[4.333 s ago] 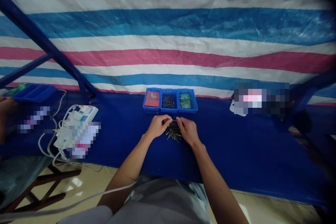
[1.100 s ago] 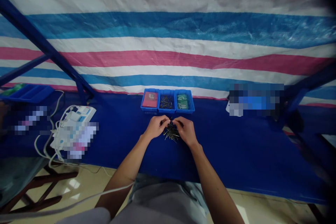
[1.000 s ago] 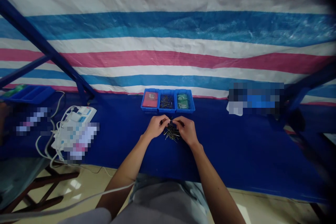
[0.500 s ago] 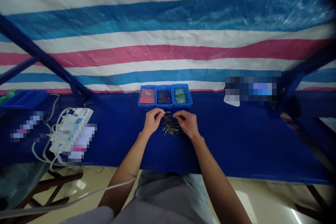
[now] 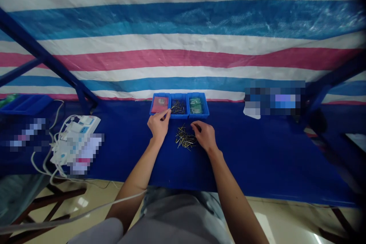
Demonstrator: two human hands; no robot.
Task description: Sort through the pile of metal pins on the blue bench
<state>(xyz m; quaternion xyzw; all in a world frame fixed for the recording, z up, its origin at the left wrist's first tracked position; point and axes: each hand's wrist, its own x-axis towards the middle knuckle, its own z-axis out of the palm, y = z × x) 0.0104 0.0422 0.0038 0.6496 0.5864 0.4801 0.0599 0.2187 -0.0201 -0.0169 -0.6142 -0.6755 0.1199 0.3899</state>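
My left hand [image 5: 159, 125] is pinched shut at the front edge of the blue bins, where the pink and middle compartments meet. Whatever its fingertips hold is too small to make out. The left bin [image 5: 154, 115] has a pink bottom with a small pale item; the middle bin [image 5: 183, 116] holds slim dark metal pieces like screws. Silvery pieces lie on green in the right bin [image 5: 205, 115]. My right hand [image 5: 205, 135], thumb and finger together, rests beside a loose pile of thin brassy metal pieces [image 5: 184, 139] on the blue table; its grip is hidden.
At left, a white power strip [image 5: 90, 125] lies with tangled cables and blurred-out items. A blue divided tray [image 5: 28, 105] sits farther left. Another blurred object [image 5: 274, 99] is at the right rear. Blue frame bars [image 5: 45, 55] slope against the striped sheet [image 5: 183, 59] behind.
The hands, close together over the pile before, have parted. My left hand, holding a short thin metal piece half a second ago, moved left and forward to the bins; my right stayed by the pile.
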